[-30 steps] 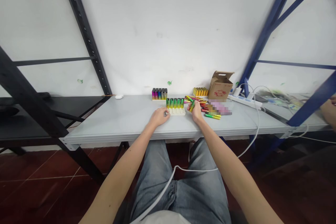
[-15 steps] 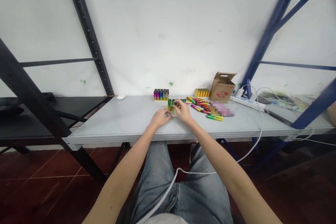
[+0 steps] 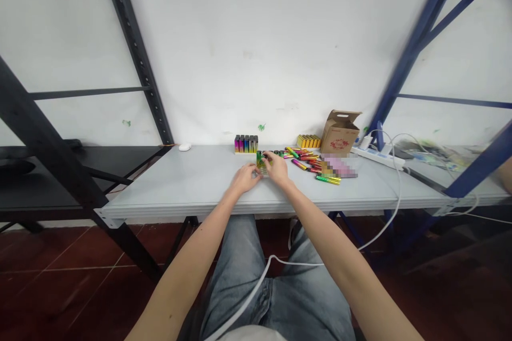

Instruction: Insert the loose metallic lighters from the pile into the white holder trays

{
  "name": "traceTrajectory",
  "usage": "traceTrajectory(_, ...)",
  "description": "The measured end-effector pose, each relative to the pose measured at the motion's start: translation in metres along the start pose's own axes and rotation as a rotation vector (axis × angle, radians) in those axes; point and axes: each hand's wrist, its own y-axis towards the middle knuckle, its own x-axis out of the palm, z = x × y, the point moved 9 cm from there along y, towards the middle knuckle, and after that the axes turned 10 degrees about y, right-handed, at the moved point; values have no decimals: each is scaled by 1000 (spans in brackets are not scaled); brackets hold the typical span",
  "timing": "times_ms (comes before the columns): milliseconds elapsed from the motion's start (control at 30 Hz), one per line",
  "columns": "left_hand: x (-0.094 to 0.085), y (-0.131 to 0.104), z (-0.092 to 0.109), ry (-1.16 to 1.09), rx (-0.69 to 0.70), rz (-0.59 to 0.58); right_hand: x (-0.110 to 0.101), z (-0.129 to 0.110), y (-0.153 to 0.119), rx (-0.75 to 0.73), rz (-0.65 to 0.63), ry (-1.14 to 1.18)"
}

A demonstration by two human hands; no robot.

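Both hands meet at a small group of upright green-gold cylinders [image 3: 259, 157] near the middle of the grey table [image 3: 200, 181]. My left hand [image 3: 247, 177] has its fingers curled at the group's left front, round something I cannot make out. From the right, my right hand [image 3: 275, 166] reaches over the group with thumb and fingers pinched on a green-gold cylinder, partly hidden by the fingers. Behind them stands a block of purple, blue and gold cylinders [image 3: 246, 144] in rows. Loose shiny cylinders [image 3: 299, 164] in red, green and gold lie to the right.
A block of yellow cylinders [image 3: 308, 141] stands by an open cardboard box [image 3: 339, 136]. Right of it are a white power strip [image 3: 378, 157] and cables. A blurred pink packet [image 3: 340, 165] lies in front of the box. A small white object [image 3: 184, 147] sits at the back left.
My right hand has shifted slightly left and closer to my left hand over the green-gold cylinders. My left hand stays nearly in place.
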Motion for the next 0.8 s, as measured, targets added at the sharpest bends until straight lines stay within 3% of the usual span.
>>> traceTrajectory(300,-1,1,1,-1,22,4,8,-19,3,-78,-79,-263)
traceTrajectory(533,-2,0,1,-4,1,4,18,-26,4,-48,-223,-418)
traceTrajectory(667,-2,0,1,7,-11,-7,20,-29,-1,-63,-230,-430)
traceTrajectory(800,-2,-1,2,19,-15,-13,14,-17,-11,-7,-197,-324)
